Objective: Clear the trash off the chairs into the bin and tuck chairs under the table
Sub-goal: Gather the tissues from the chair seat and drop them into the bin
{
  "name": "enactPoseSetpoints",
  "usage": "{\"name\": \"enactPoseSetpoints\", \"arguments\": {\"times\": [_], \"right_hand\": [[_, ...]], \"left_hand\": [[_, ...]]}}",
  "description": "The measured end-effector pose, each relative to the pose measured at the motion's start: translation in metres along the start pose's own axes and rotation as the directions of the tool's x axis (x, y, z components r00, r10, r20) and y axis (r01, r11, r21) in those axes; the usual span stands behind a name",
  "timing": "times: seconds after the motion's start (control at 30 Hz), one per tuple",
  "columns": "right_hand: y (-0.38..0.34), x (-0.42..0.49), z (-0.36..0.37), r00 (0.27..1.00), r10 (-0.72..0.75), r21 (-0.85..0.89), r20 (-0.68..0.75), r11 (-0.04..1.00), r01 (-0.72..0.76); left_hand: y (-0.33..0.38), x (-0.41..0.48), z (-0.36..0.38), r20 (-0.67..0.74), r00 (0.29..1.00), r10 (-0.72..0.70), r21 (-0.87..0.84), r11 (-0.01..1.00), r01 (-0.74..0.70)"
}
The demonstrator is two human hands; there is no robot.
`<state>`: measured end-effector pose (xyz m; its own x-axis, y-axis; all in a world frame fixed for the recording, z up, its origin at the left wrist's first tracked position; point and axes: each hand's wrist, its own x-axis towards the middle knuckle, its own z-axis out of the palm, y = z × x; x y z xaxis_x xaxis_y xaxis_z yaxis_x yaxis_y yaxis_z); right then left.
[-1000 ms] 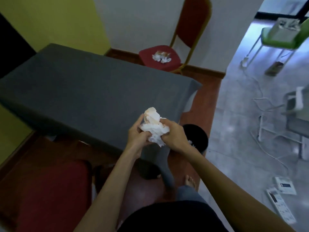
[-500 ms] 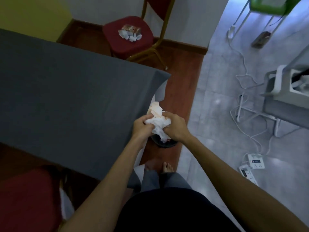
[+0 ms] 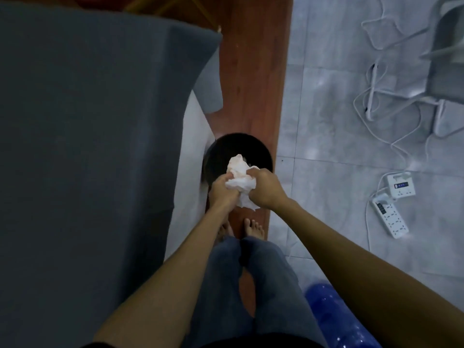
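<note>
A crumpled wad of white tissue trash (image 3: 239, 178) is squeezed between both hands. My left hand (image 3: 222, 192) grips its left side and my right hand (image 3: 266, 189) grips its right side. The wad hangs directly over the near rim of a round black bin (image 3: 238, 146) that stands on the red-brown floor strip beside the table's right end. The table (image 3: 88, 146) under its grey cloth fills the left half of the view. Only a sliver of a gold chair frame (image 3: 165, 7) shows at the top edge.
My bare feet (image 3: 253, 228) stand just short of the bin. White power strips (image 3: 391, 214) and loose cables lie on the grey tiles to the right, near a white-framed stand (image 3: 442, 79). A blue plastic object (image 3: 334, 320) sits at bottom right.
I have walked along the table's end up to the bin and looked down. The hands and tissue wad now hang over the bin; the red chairs have left the view.
</note>
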<state>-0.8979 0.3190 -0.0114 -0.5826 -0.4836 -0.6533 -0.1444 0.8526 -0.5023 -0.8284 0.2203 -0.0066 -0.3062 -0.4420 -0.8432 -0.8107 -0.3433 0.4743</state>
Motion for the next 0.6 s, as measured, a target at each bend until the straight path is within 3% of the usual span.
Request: {"name": "enactPoseSetpoints", "arguments": {"times": [0.1, 0.17, 0.27, 0.33, 0.47, 0.6], "right_hand": [[0.033, 0.055, 0.035, 0.998, 0.044, 0.0, 0.038, 0.999, -0.044], [0.051, 0.087, 0.055, 0.995, 0.078, -0.003, 0.066, 0.997, -0.078], [0.075, 0.131, 0.081, 0.988, 0.108, -0.018, 0.111, 0.994, -0.107], [0.085, 0.156, 0.094, 0.985, 0.114, -0.014, 0.126, 0.994, -0.113], [0.091, 0.187, 0.107, 0.989, 0.114, 0.019, 0.093, 0.993, -0.116], [0.074, 0.168, 0.093, 0.986, 0.131, 0.051, 0.099, 0.989, -0.137]], "left_hand": [[-0.024, 0.066, 0.021, -0.006, 0.986, -0.169, -0.183, 0.969, 0.165], [-0.04, 0.1, 0.032, -0.024, 0.977, -0.212, -0.227, 0.953, 0.201], [-0.063, 0.145, 0.045, -0.037, 0.999, -0.035, 0.091, 0.995, 0.038], [-0.071, 0.172, 0.05, 0.027, 0.997, 0.074, 0.302, 0.95, -0.079], [-0.066, 0.206, 0.046, 0.129, 0.985, 0.116, 0.476, 0.864, -0.164], [-0.044, 0.187, 0.03, 0.184, 0.956, 0.23, 0.52, 0.802, -0.294]]}}
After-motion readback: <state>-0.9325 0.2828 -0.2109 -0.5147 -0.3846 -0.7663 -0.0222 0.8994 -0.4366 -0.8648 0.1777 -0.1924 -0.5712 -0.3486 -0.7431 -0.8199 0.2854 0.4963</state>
